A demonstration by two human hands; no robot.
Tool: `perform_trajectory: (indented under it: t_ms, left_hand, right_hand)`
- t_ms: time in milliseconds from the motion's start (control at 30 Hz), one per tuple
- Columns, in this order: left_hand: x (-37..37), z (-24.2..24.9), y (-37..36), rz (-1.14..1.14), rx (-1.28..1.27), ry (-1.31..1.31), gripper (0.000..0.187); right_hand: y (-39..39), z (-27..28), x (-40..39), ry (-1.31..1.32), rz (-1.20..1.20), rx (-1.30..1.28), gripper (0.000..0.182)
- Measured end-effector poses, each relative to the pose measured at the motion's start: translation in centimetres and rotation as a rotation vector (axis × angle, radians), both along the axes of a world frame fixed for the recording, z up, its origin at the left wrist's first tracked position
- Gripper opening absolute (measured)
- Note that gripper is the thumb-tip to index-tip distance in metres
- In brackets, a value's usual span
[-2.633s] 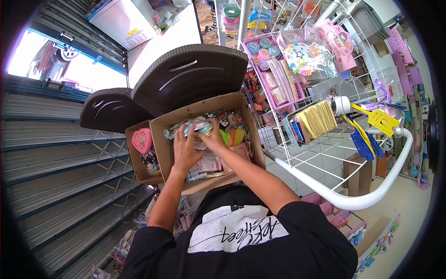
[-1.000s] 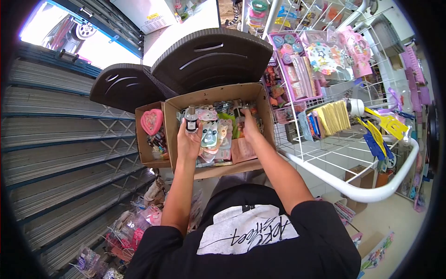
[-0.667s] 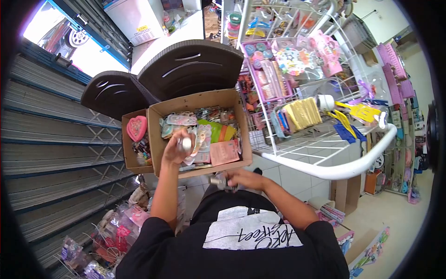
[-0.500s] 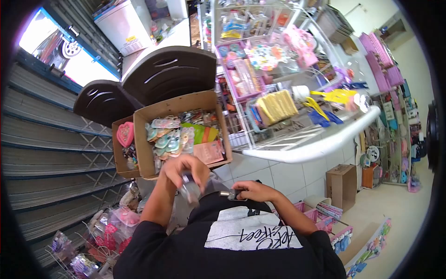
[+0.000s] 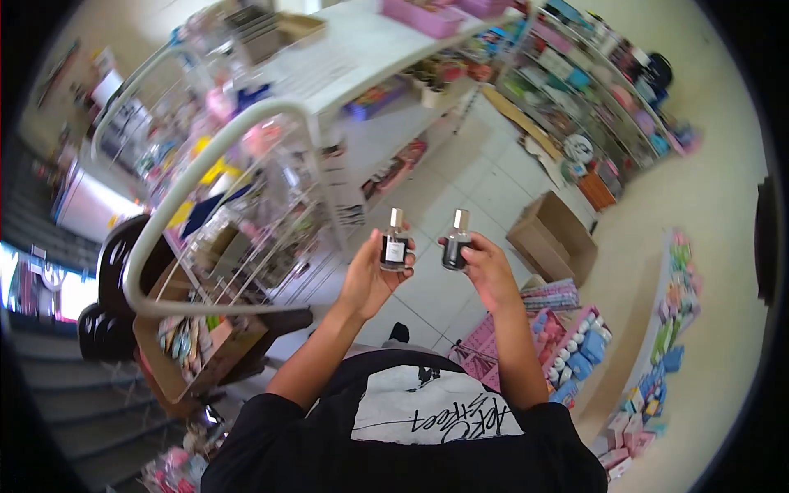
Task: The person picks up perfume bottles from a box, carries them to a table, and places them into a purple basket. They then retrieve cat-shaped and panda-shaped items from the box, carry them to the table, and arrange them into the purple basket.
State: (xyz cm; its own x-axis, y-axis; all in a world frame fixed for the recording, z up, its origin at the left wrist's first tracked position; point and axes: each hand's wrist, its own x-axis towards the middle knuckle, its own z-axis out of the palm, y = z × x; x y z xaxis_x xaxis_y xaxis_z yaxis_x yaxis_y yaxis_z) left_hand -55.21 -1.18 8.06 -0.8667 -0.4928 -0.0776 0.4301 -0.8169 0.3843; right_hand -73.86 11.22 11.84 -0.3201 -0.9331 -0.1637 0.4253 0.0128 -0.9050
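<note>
My left hand (image 5: 371,275) holds a small glass bottle (image 5: 394,251) with a silver cap and a black label with a white patch. My right hand (image 5: 489,267) grips a second bottle (image 5: 454,251), dark with a silver cap, by its side. Both bottles are upright in view, side by side with a gap between them, over the tiled floor (image 5: 452,181).
A white-framed wire rack (image 5: 222,135) with packaged goods stands at the left, a cardboard box (image 5: 201,361) below it. At the right are an open cardboard box (image 5: 555,238), pink baskets (image 5: 481,345) of goods and a shelf unit (image 5: 592,90).
The view has swung to the right, away from the chairs and box. Both hands have come forward from my lap, and the two bottles are now side by side.
</note>
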Motion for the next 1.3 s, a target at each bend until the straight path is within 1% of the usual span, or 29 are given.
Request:
perform_trajectory:
  t_ms: [67, 133, 200, 267, 367, 433, 467, 533, 567, 633, 700, 733, 767, 800, 833, 867, 900, 933, 1000, 1033, 1067, 1133, 1200, 1233, 1267, 1300]
  left_hand:
    - [-4.3, 0.8, 0.6, -0.047, -0.01, -0.021, 0.051]
    - [-7.8, 1.3, 1.1, -0.028, -0.048, -0.074, 0.05]
    - [-10.7, 1.5, 1.3, -0.078, -0.031, -0.064, 0.05]
    - [-13.6, 1.2, 1.2, -0.08, -0.137, -0.141, 0.051]
    - [-17.8, -0.2, -0.1, -0.152, -0.069, -0.117, 0.046]
    - [-20.9, -0.9, -1.5, -0.193, -0.017, -0.084, 0.042]
    - [-22.6, -1.2, -2.3, -0.21, -0.021, -0.078, 0.042]
    - [-25.9, -2.0, -4.0, -0.219, -0.018, -0.099, 0.042]
    - [-27.6, -2.3, -5.1, -0.228, -0.008, -0.108, 0.043]
    - [-30.8, -2.2, -7.7, -0.242, -0.028, -0.102, 0.043]
    - [-33.2, -1.6, -10.2, -0.239, -0.056, -0.11, 0.046]
    - [-34.2, -0.9, -11.5, -0.227, -0.058, -0.11, 0.046]
    - [-35.1, 0.0, -12.8, -0.23, -0.14, -0.135, 0.047]
    - [-36.0, 0.8, -14.3, -0.226, -0.228, -0.159, 0.047]
    - [-36.5, 1.0, -15.8, -0.228, -0.34, -0.215, 0.051]
    - [-37.0, 1.6, -17.1, -0.193, -0.347, -0.221, 0.051]
    - [-37.2, 2.4, -18.1, -0.167, -0.506, -0.277, 0.052]
    - [-37.4, 3.1, -19.2, -0.141, -0.664, -0.337, 0.053]
    - [-37.7, 4.6, -21.3, -0.103, -0.672, -0.357, 0.056]
    - [-37.7, 5.8, -22.1, -0.073, -0.646, -0.329, 0.056]
    - [-37.7, 7.0, -22.7, -0.043, -0.619, -0.301, 0.056]
    - [-38.0, 9.5, -24.3, 0.065, -0.599, -0.32, 0.056]
    - [-38.5, 11.9, -26.3, 0.329, -0.602, -0.304, 0.055]
    - [-38.7, 12.7, -27.5, 0.37, -0.6, -0.321, 0.055]
    - [-38.9, 13.4, -28.8, 0.493, -0.666, -0.368, 0.054]
    - [-39.1, 14.0, -30.1, 0.617, -0.73, -0.417, 0.053]
  right_hand:
    - [0.7, 0.2, -2.6, -0.015, -0.088, -0.001, 0.042]
    - [1.5, -0.1, -5.4, -0.052, -0.113, -0.015, 0.042]
    - [1.8, -0.3, -7.7, -0.052, -0.144, -0.024, 0.042]
    - [2.1, -0.7, -10.2, -0.036, -0.173, -0.039, 0.042]
    - [1.5, -1.1, -13.9, -0.038, -0.21, -0.044, 0.044]
    - [0.6, -0.7, -16.6, -0.371, -0.149, -0.166, 0.047]
    - [-0.2, -0.9, -17.9, -0.364, -0.165, -0.173, 0.047]
    - [-2.1, -1.2, -20.4, -0.579, -0.244, -0.145, 0.046]
    - [-2.9, -1.7, -21.8, -0.574, -0.254, -0.148, 0.046]
    - [-4.9, -3.2, -25.1, -0.503, -0.186, -0.225, 0.042]
    - [-7.2, -3.7, -28.5, -0.495, -0.183, -0.206, 0.041]
    - [-8.9, -3.0, -29.9, -0.485, -0.171, -0.193, 0.041]
    - [-10.3, -1.7, -30.8, -0.475, -0.215, -0.168, 0.037]
    - [-12.0, -0.9, -32.0, -0.471, -0.187, -0.175, 0.037]
    - [-13.5, -0.5, -33.0, -0.333, -0.249, -0.115, 0.036]
    - [-15.1, -0.3, -33.9, -0.197, -0.305, -0.056, 0.036]
    - [-16.2, -0.8, -35.2, -0.071, -0.254, -0.081, 0.037]
    - [-17.7, -0.4, -35.9, -0.076, -0.219, -0.091, 0.037]
    - [-20.5, 1.3, -37.3, -0.082, -0.188, -0.094, 0.037]
    - [-21.9, 2.7, -38.2, -0.166, -0.109, -0.084, 0.037]
    - [-23.7, 3.2, -39.1, -0.167, -0.073, -0.084, 0.037]
    - [-27.2, 3.9, -40.5, -0.405, 0.039, -0.238, 0.037]
    - [-31.1, 5.5, -42.1, -0.412, 0.141, -0.239, 0.038]
    - [-33.0, 6.3, -42.6, -0.315, 0.188, -0.252, 0.039]
    - [-34.9, 7.3, -43.1, -0.218, 0.235, -0.271, 0.039]
    - [-37.0, 8.3, -43.6, -0.187, 0.296, -0.295, 0.039]
